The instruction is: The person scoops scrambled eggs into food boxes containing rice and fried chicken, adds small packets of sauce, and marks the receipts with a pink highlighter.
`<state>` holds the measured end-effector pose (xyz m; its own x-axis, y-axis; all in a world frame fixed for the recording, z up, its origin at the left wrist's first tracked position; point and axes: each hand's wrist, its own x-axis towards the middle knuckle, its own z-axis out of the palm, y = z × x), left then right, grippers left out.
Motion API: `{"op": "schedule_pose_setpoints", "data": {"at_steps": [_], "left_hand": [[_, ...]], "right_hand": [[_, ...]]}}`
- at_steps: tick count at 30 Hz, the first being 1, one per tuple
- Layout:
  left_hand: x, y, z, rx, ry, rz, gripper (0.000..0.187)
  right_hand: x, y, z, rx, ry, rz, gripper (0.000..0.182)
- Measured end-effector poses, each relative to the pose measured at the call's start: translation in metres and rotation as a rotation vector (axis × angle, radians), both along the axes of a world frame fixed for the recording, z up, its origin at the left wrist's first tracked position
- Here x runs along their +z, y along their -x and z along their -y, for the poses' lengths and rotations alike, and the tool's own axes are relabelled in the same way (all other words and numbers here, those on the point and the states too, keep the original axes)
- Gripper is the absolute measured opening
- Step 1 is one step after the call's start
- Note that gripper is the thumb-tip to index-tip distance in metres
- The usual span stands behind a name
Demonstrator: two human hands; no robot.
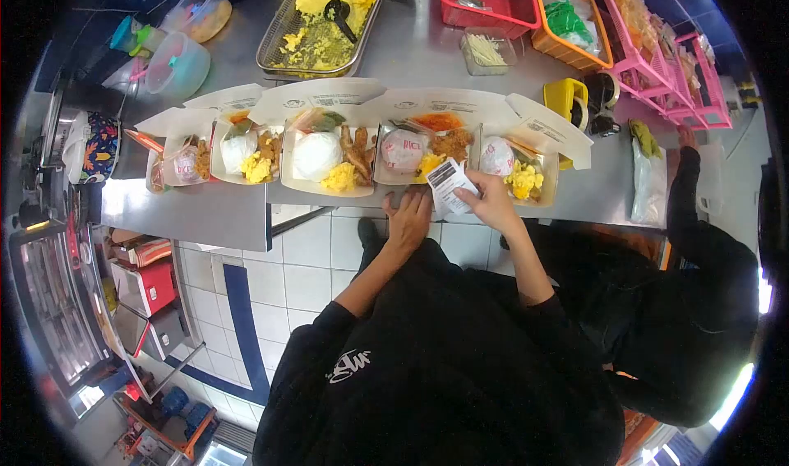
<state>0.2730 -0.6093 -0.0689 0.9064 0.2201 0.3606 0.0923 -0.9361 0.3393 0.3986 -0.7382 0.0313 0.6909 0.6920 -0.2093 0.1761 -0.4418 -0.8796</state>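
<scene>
My right hand [491, 202] pinches a white printed receipt [449, 188] over the counter's front edge. Fingers apart, my left hand [408, 219] rests at that edge, just in front of an open paper meal box [436, 102]. That box contains a wrapped rice portion [403, 149], a fried piece [453, 143], orange-red sauce and scrambled egg, partly covered by the receipt. To its right, another open box [538, 117] has wrapped rice and egg [524, 180]. Several similar filled boxes stand in a row to the left, one with unwrapped-looking white rice [316, 155].
Behind the boxes sit a metal tray [267, 51] of scrambled egg with a black spoon [339, 16], a red basket [493, 20], an orange basket [567, 47] and a pink rack [657, 76]. A co-worker's dark sleeve [684, 182] reaches in from the right.
</scene>
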Motion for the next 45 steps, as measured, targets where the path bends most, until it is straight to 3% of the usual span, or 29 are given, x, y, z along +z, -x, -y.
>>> {"op": "schedule_pose_setpoints", "data": {"at_steps": [2,6,9,10,13,17,18,21,22,25,27,29,31,33,35,38,42,45], "left_hand": [[0.006,0.005,0.001,-0.039,0.044,0.025,0.022],[0.037,0.018,-0.024,-0.091,0.244,0.074,0.020],[0.074,0.031,-0.053,-0.012,1.101,0.115,0.019],[0.089,0.034,-0.064,-0.087,1.355,0.200,0.025],[0.119,0.047,-0.101,-0.217,1.522,0.192,0.032],[0.124,0.085,-0.162,-0.280,1.483,0.149,0.048],[0.130,0.099,-0.182,-0.237,1.499,0.155,0.041],[0.125,0.155,-0.269,0.022,0.837,0.273,0.029],[0.129,0.179,-0.305,0.082,0.694,0.214,0.026],[0.116,0.238,-0.425,0.302,0.311,0.258,0.027],[0.104,0.258,-0.491,0.508,-0.093,0.116,0.026],[0.095,0.259,-0.535,0.462,-0.399,0.050,0.027],[0.084,0.260,-0.562,0.322,-0.495,-0.071,0.027],[0.059,0.259,-0.588,0.191,-0.435,0.010,0.024],[0.055,0.257,-0.599,0.140,-0.410,0.073,0.014],[0.061,0.254,-0.604,0.149,-0.410,0.037,0.008],[0.072,0.248,-0.609,0.132,-0.385,0.090,0.014],[0.081,0.246,-0.607,0.168,-0.374,0.074,0.015]], "right_hand": [[-0.013,0.003,0.005,-0.090,-0.115,-0.160,0.018],[0.023,0.023,-0.005,-0.288,-0.328,-0.456,0.022],[0.041,0.045,-0.025,-0.349,-0.458,-0.648,0.023],[0.046,0.052,-0.034,-0.332,-0.476,-0.670,0.023],[0.046,0.074,-0.065,-0.288,-0.439,-0.644,0.022],[0.036,0.116,-0.128,-0.192,-0.304,-0.401,0.020],[0.030,0.127,-0.148,-0.198,-0.277,-0.398,0.025],[0.024,0.172,-0.232,-0.315,-0.507,-0.311,0.036],[0.019,0.187,-0.262,-0.294,-0.460,-0.190,0.045],[0.000,0.237,-0.359,-0.096,-0.495,0.066,0.045],[-0.009,0.265,-0.419,0.065,-0.531,0.256,0.041],[-0.052,0.293,-0.475,0.090,-0.497,0.314,0.036],[-0.089,0.309,-0.512,0.239,-0.012,0.440,0.032],[-0.123,0.323,-0.542,0.176,0.092,0.394,0.031],[-0.081,0.324,-0.530,0.207,0.119,1.004,0.031],[-0.069,0.328,-0.540,0.439,0.189,1.020,0.030],[-0.087,0.339,-0.585,0.323,0.142,0.959,0.032],[-0.089,0.341,-0.602,0.153,0.189,1.138,0.032]]}}
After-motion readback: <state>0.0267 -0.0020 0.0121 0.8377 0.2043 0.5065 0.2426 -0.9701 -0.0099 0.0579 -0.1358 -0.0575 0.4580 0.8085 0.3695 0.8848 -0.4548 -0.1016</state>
